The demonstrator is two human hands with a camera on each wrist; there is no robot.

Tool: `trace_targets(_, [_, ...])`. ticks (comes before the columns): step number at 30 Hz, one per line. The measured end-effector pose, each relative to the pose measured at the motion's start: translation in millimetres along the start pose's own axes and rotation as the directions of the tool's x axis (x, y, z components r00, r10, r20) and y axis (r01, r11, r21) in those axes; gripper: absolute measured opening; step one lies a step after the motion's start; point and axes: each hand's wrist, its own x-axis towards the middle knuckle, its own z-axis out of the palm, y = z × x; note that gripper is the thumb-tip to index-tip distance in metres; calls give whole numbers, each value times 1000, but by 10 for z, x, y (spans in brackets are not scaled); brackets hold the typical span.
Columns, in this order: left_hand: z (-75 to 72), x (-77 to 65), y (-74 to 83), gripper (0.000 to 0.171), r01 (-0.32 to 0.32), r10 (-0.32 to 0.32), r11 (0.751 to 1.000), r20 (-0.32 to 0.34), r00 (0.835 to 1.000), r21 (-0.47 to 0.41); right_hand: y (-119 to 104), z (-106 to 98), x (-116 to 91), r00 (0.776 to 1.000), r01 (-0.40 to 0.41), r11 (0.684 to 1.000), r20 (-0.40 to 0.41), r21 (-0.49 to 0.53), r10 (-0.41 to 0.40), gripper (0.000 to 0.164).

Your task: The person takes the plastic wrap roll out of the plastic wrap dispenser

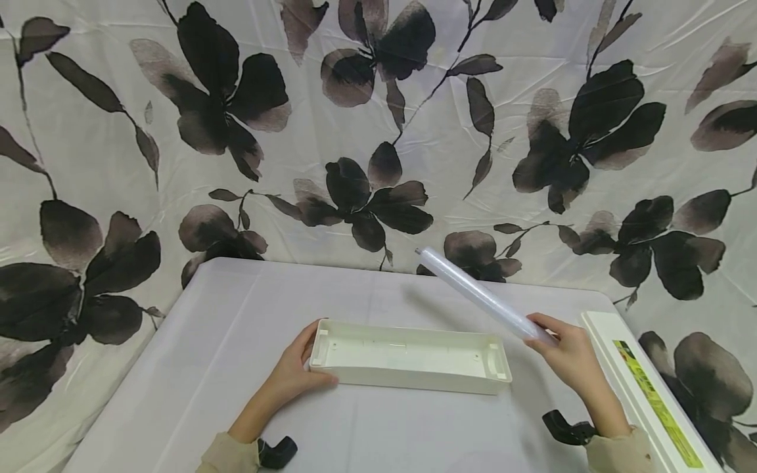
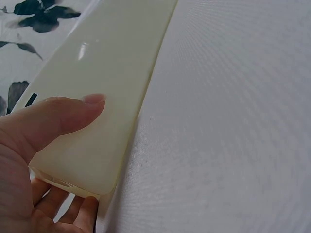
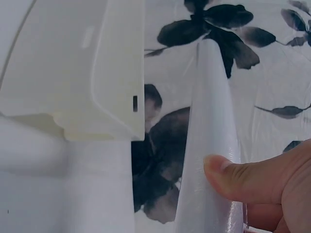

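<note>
A long, open cream plastic box [image 1: 408, 380] lies over the middle of the white table, its hollow side up in the head view. My left hand [image 1: 296, 368] grips its left end, thumb on the near long side [image 2: 102, 145] and fingers under the end wall. To the right, my right hand [image 1: 570, 355] holds a roll of clear plastic wrap [image 1: 479, 289] by its near end. That roll slants up and away to the left, above the table behind the box. In the right wrist view my thumb presses on the film [image 3: 209, 116].
A long white lid-like piece [image 1: 603, 341] with a yellow label [image 1: 656, 404] lies along the table's right edge. Behind the white table [image 1: 278, 295] hangs a floral cloth [image 1: 367, 131]. Black wrist cameras [image 1: 278, 453] sit at both cuffs.
</note>
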Motion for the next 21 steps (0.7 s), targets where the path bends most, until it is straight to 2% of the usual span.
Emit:
trace_targets(16, [7,5,-6,114,8,-8,1000,0,1000,10,139,-212,-270,988,-74,993,-142,-88,61,38])
trace_targets(21, [1,3,-13,114,-3,3,1000,-1,1000,20,142,-260,-380,980,-123,987,-169,-106,104,38])
